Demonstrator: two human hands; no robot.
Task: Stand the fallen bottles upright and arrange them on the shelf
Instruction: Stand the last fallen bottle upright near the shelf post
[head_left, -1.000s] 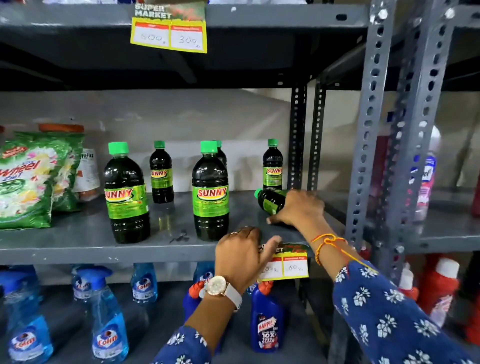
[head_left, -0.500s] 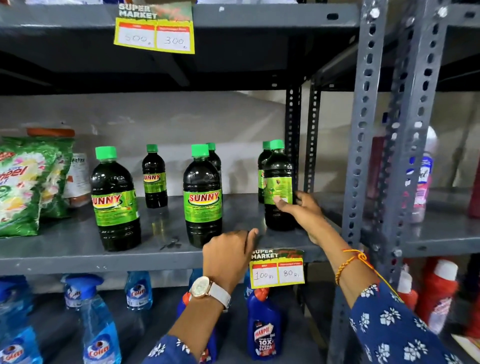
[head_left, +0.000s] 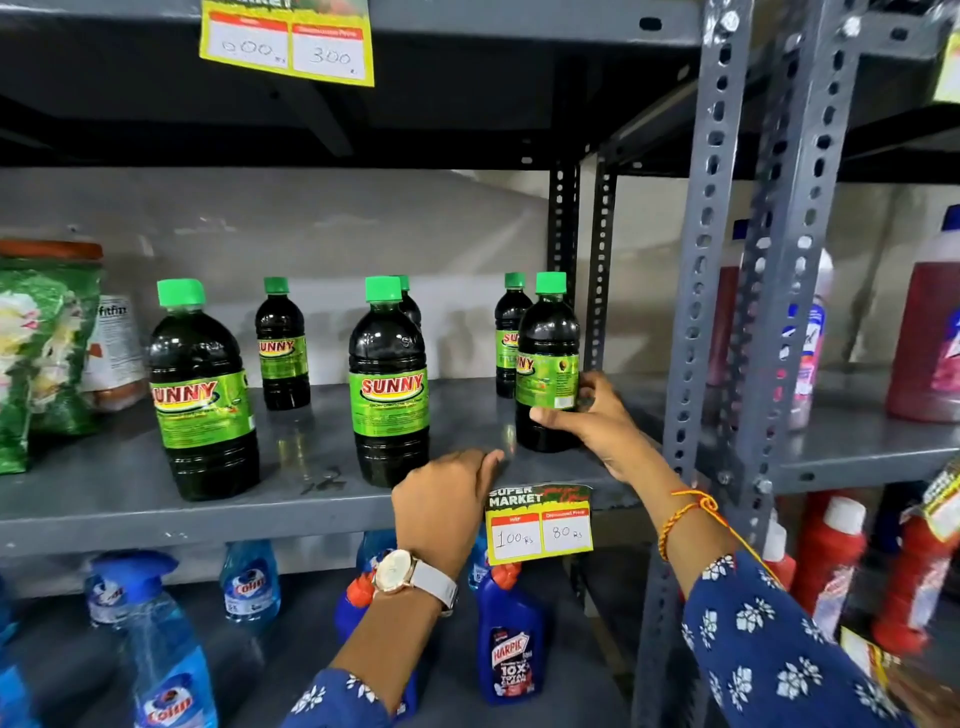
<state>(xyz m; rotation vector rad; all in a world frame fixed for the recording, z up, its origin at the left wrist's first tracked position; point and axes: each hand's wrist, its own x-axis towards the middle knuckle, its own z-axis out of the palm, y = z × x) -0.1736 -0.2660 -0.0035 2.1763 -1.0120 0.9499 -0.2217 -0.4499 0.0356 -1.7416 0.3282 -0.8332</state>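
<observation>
Several dark Sunny bottles with green caps stand upright on the grey metal shelf (head_left: 130, 499). My right hand (head_left: 597, 421) grips the rightmost front bottle (head_left: 546, 348) at its lower label; it stands upright near the shelf's right end. A smaller bottle (head_left: 508, 332) stands just behind it. Two large bottles stand in front, one on the left (head_left: 200, 395) and one in the middle (head_left: 388, 384), with a small one (head_left: 281, 348) further back. My left hand (head_left: 441, 504) rests curled on the shelf's front edge, holding nothing.
Green detergent bags (head_left: 41, 353) lie at the shelf's left. A price tag (head_left: 540, 525) hangs from the front edge. Perforated uprights (head_left: 706, 260) stand right of the bottle. Blue spray bottles (head_left: 166, 670) and a Harpic bottle (head_left: 511, 639) fill the shelf below; red bottles (head_left: 826, 556) are at right.
The bottle that lay on its side under my right hand now stands upright, with the hand's grip lower on its label. My left hand stayed on the shelf edge.
</observation>
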